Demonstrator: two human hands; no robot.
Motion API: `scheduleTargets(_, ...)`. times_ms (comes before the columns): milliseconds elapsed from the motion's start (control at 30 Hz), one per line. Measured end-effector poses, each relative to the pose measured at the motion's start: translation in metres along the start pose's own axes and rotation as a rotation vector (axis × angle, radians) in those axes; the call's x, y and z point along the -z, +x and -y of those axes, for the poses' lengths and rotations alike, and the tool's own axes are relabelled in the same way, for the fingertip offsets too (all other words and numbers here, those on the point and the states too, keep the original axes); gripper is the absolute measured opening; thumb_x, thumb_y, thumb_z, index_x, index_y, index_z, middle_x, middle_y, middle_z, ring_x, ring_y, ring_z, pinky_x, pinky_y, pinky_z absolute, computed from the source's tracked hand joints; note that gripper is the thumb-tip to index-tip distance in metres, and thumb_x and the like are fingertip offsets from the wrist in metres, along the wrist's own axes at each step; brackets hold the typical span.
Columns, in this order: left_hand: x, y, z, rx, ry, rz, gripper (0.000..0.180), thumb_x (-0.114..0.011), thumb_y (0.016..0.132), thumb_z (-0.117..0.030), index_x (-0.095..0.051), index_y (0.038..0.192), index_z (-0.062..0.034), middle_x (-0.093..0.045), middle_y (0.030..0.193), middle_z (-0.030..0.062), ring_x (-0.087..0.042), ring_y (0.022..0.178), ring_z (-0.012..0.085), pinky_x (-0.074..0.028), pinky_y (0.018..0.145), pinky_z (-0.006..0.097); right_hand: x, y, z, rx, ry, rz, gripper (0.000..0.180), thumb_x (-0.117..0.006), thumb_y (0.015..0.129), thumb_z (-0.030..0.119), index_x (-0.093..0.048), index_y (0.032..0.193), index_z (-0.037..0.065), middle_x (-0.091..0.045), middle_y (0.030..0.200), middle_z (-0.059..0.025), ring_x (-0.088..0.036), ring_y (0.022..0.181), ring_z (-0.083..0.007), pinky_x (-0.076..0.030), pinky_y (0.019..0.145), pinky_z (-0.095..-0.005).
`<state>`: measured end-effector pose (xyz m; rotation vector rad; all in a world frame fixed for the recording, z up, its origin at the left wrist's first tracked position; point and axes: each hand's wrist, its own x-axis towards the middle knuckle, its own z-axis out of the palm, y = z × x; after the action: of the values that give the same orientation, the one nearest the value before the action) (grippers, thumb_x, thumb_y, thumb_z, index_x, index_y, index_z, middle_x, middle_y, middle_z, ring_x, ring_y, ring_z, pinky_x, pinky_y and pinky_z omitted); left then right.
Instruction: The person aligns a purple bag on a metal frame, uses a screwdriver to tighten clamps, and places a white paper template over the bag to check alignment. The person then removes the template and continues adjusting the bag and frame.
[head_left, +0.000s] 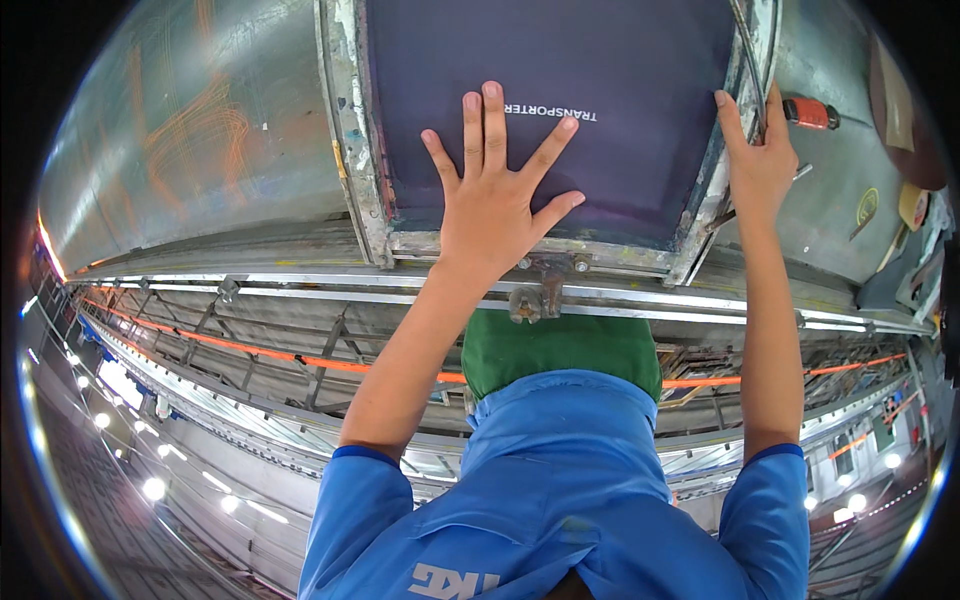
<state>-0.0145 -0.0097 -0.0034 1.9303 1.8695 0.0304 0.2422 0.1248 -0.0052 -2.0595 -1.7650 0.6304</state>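
Observation:
A dark purple panel [620, 60] with a small line of white lettering lies inside a paint-stained metal frame [352, 130]. I cannot tell whether the panel is mesh or cloth. My left hand [492, 205] rests palm down on its lower left part, fingers spread, with nothing in it. At the frame's right side, my right hand [762, 165] grips the rail, thumb on the inner side and fingers on the outer. A thin dark rod or cable [748, 50] runs along that rail above the hand. A metal clamp fitting [550, 285] sits below the frame's near edge.
A grey metal table [240, 110] with orange scribbles stretches left. Beyond my right hand lie a red-and-black cylindrical object [811, 113] and several cluttered items at the far right edge. A metal rail [380, 290] crosses between my body and the frame.

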Motion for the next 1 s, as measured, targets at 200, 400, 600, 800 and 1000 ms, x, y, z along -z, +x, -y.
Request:
scheduleTargets(200, 0.000, -0.001, 0.000, 0.001, 0.002, -0.005, 0.079, -0.061, 0.086, -0.071, -0.034, 0.157, -0.0456, -0.006, 0.167, 0.0292, -0.006, 0.155, 0.0483, -0.009, 0.110, 0.081, 0.001, -0.003, 0.006, 0.037, 0.003, 0.022, 0.076, -0.082, 0.083, 0.042, -0.057, 0.142, 0.002, -0.076, 0.106, -0.0112, -0.071, 0.090, -0.0168, -0.052, 0.087, -0.0287)
scheduleTargets(400, 0.001, -0.001, -0.001, -0.004, 0.038, -0.004, 0.079, -0.061, 0.087, -0.070, -0.034, 0.157, -0.0443, -0.006, 0.166, 0.0318, -0.006, 0.154, 0.0502, -0.010, 0.109, 0.081, -0.004, 0.001, -0.011, 0.072, 0.180, 0.022, 0.074, -0.083, 0.083, 0.035, -0.057, 0.142, 0.000, -0.075, 0.111, -0.0121, -0.070, 0.095, -0.0150, -0.052, 0.090, -0.0283)
scheduleTargets(600, -0.001, 0.000, -0.001, -0.020, 0.047, -0.009, 0.077, -0.060, 0.088, -0.069, -0.037, 0.157, -0.0426, -0.006, 0.166, 0.0335, -0.005, 0.154, 0.0513, -0.009, 0.108, 0.082, -0.005, 0.000, -0.010, 0.054, 0.187, 0.003, 0.074, -0.085, 0.080, 0.034, -0.058, 0.141, 0.001, -0.075, 0.110, -0.0119, -0.071, 0.096, -0.0151, -0.052, 0.090, -0.0281)
scheduleTargets(800, -0.002, 0.002, -0.005, -0.036, 0.019, -0.024, 0.073, -0.060, 0.088, -0.070, -0.041, 0.154, -0.0449, -0.004, 0.165, 0.0347, 0.000, 0.154, 0.0520, -0.005, 0.106, 0.084, -0.004, -0.001, -0.008, 0.075, 0.114, -0.003, 0.076, -0.083, 0.080, 0.038, -0.058, 0.140, 0.000, -0.076, 0.107, -0.0136, -0.073, 0.093, -0.0194, -0.054, 0.087, -0.0301)
scheduleTargets(1000, -0.001, 0.003, -0.013, -0.023, 0.022, 0.003, 0.068, -0.058, 0.089, -0.071, -0.043, 0.152, -0.0488, -0.002, 0.165, 0.0357, 0.005, 0.153, 0.0545, 0.000, 0.103, 0.086, -0.003, -0.003, -0.001, 0.056, 0.033, -0.023, 0.074, -0.082, 0.080, 0.036, -0.058, 0.141, 0.001, -0.076, 0.109, -0.0147, -0.074, 0.095, -0.0230, -0.054, 0.088, -0.0318)
